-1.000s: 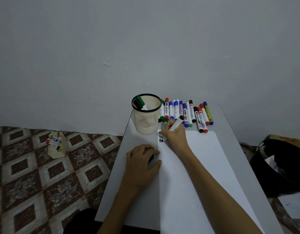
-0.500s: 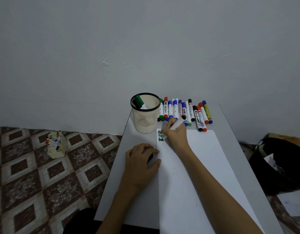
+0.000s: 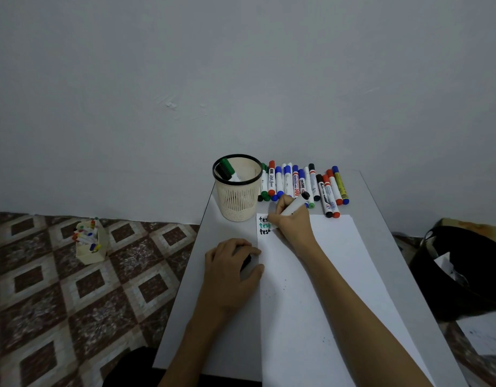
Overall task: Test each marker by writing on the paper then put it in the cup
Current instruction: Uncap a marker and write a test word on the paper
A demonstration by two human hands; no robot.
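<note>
2 markers, 1 green (image 3: 228, 167) and 1 black (image 3: 223, 173), stand in the mesh cup (image 3: 237, 196) at the far left of the table (image 3: 225, 231). A row of markers (image 3: 297, 182) waits just beyond the paper (image 3: 325, 275).

The right hand (image 3: 292, 224) holds a white marker (image 3: 295, 205) with a black end. Its fingers are curled round the lower barrel, and the upper end slants up and away to the right. The tip is hidden behind the hand, at the sheet's top left corner beside 3 short written lines (image 3: 264, 225).

It looks light, stiff and smooth, so I'd keep the hold low on the barrel for writing, then shift to mid-barrel to drop it into the cup.

The left hand (image 3: 230, 269) rests at the paper's left edge, fingers curled over what looks like a black cap (image 3: 245, 262). That cap is small and would slip away easily.
</note>
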